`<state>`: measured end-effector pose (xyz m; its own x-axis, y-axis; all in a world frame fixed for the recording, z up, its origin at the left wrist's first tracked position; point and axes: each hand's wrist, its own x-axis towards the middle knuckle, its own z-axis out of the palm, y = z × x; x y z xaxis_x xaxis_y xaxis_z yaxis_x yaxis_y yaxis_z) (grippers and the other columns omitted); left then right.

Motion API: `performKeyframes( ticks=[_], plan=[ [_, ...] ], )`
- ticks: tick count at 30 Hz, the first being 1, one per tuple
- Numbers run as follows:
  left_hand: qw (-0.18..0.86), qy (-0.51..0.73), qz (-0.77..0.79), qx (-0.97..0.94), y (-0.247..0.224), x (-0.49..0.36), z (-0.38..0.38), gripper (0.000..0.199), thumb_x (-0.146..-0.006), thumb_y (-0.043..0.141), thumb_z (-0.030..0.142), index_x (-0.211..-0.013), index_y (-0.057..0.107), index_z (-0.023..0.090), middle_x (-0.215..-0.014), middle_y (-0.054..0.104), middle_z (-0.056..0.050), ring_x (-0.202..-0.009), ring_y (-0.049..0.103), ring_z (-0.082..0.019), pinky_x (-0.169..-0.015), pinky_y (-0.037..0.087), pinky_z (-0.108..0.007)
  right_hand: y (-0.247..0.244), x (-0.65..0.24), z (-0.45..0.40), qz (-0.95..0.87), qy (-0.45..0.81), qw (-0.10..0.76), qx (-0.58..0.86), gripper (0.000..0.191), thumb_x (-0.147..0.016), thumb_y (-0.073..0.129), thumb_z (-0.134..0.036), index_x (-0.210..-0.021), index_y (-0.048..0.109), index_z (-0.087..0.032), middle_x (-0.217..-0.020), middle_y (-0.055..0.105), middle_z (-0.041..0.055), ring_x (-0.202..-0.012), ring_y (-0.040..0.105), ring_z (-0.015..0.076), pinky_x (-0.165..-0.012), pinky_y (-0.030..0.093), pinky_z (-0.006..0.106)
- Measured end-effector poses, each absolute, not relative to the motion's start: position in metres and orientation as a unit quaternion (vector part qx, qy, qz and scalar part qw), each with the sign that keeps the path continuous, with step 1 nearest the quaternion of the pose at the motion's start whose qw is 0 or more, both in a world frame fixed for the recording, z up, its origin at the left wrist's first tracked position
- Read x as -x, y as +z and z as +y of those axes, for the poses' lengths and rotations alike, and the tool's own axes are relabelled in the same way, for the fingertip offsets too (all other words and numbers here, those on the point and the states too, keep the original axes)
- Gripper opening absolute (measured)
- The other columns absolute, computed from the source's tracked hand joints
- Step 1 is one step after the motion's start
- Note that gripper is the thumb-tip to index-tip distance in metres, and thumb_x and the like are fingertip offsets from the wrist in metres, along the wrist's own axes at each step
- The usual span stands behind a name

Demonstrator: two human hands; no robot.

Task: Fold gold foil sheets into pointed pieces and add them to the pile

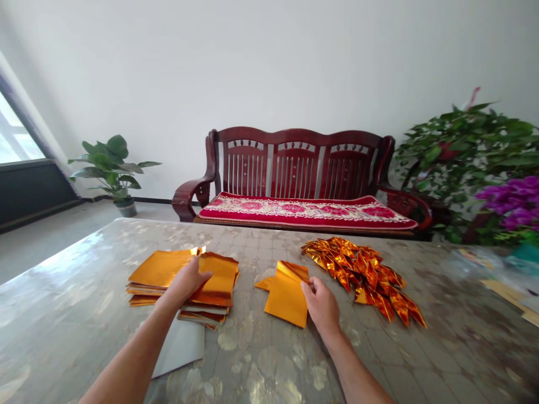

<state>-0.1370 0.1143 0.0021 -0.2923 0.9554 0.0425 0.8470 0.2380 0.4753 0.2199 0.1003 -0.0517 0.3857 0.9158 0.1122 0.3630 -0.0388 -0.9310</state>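
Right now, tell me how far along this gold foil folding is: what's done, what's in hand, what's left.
Done: a heap of folded gold foil pieces lies to the right. In hand: the right hand grips the edge of one creased gold foil sheet. Left: a stack of flat gold foil sheets, with the left hand resting on it.

Glossy gold foil sheets, polished dark wood on the bench, a smooth table cover, probably plastic.
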Motion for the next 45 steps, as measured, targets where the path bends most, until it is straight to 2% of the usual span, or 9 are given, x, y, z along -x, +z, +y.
performKeyframes(
  ticks=[5,9,14,22,30,34,37,40,45],
  plan=[
    [-0.014,0.109,0.777,-0.620,0.019,0.106,0.098,0.064,-0.080,0.063,0.025,-0.141,0.043,0.019,-0.135,0.053,-0.019,-0.115,0.058,-0.035,-0.092,0.046,-0.043,-0.056,-0.228,0.105,-0.421,0.299,0.573,0.636,0.037,-0.070,0.058,-0.057,-0.074,0.061,-0.021,-0.066,0.065,0.0010,-0.065,0.059,0.0214,-0.058,0.044,0.028],
    [-0.106,0.138,0.719,-0.673,0.030,0.054,0.085,0.053,-0.086,0.057,0.020,-0.138,0.049,0.022,-0.142,0.047,-0.014,-0.124,0.050,-0.031,-0.102,0.041,-0.041,-0.057,-0.231,0.107,-0.374,0.323,0.622,0.607,0.038,-0.068,0.061,-0.058,-0.075,0.058,-0.021,-0.066,0.066,0.0008,-0.065,0.061,0.0207,-0.058,0.049,0.029],
    [0.060,0.131,0.588,-0.796,0.007,-0.001,0.085,0.049,-0.085,0.058,0.017,-0.133,0.056,0.027,-0.132,0.057,-0.009,-0.120,0.054,-0.026,-0.100,0.043,-0.035,-0.056,-0.232,0.106,-0.350,0.348,0.646,0.582,0.035,-0.068,0.066,-0.054,-0.075,0.059,-0.020,-0.065,0.065,0.0004,-0.061,0.061,0.0206,-0.057,0.051,0.030],
    [0.082,0.103,0.582,-0.803,-0.017,-0.013,0.100,0.026,-0.094,0.047,0.023,-0.111,0.067,0.028,-0.109,0.065,-0.008,-0.106,0.059,-0.023,-0.091,0.045,-0.033,-0.055,-0.235,0.104,-0.351,0.349,0.650,0.577,0.030,-0.070,0.066,-0.046,-0.083,0.061,-0.019,-0.064,0.064,-0.0009,-0.059,0.059,0.0193,-0.052,0.047,0.028],
    [0.059,0.124,0.637,-0.759,-0.019,0.007,0.091,0.026,-0.098,0.039,0.028,-0.102,0.065,0.024,-0.098,0.067,-0.006,-0.097,0.063,-0.020,-0.077,0.044,-0.027,-0.065,-0.235,0.107,-0.374,0.341,0.618,0.602,0.051,-0.075,0.059,-0.051,-0.108,0.062,-0.012,-0.054,0.054,-0.0047,-0.045,0.048,0.0153,-0.038,0.034,0.024],
    [0.120,0.226,0.667,-0.700,-0.021,0.011,0.083,0.027,-0.097,0.041,0.030,-0.100,0.067,0.024,-0.094,0.072,-0.004,-0.090,0.067,-0.019,-0.074,0.043,-0.025,-0.062,-0.236,0.105,-0.422,0.284,0.589,0.627,0.061,-0.076,0.057,-0.050,-0.125,0.057,-0.014,-0.089,0.067,0.0063,-0.059,0.058,0.0180,-0.049,0.045,0.028],
    [0.205,0.329,0.660,-0.643,-0.028,0.008,0.077,0.026,-0.092,0.046,0.032,-0.096,0.070,0.022,-0.086,0.074,-0.002,-0.082,0.067,-0.019,-0.071,0.043,-0.024,-0.055,-0.230,0.100,-0.476,0.136,0.571,0.655,0.058,-0.077,0.056,-0.046,-0.126,0.057,-0.016,-0.119,0.060,0.0146,-0.071,0.059,0.0191,-0.073,0.050,0.038],
    [0.252,0.393,0.631,-0.620,-0.035,-0.002,0.070,0.027,-0.090,0.046,0.034,-0.088,0.070,0.020,-0.080,0.073,-0.002,-0.076,0.066,-0.018,-0.069,0.043,-0.024,-0.048,-0.216,0.088,-0.542,0.117,0.579,0.598,0.042,-0.084,0.055,-0.046,-0.116,0.063,-0.020,-0.115,0.062,0.0117,-0.079,0.058,0.0198,-0.084,0.048,0.039],
    [0.262,0.415,0.598,-0.634,-0.040,-0.016,0.059,0.026,-0.088,0.047,0.031,-0.082,0.070,0.019,-0.075,0.071,0.000,-0.067,0.062,-0.016,-0.064,0.042,-0.023,-0.043,-0.183,0.069,-0.571,0.297,0.577,0.503,0.044,-0.086,0.060,-0.044,-0.123,0.058,-0.019,-0.106,0.068,0.0086,-0.081,0.062,0.0184,-0.065,0.050,0.027]
  ],
)
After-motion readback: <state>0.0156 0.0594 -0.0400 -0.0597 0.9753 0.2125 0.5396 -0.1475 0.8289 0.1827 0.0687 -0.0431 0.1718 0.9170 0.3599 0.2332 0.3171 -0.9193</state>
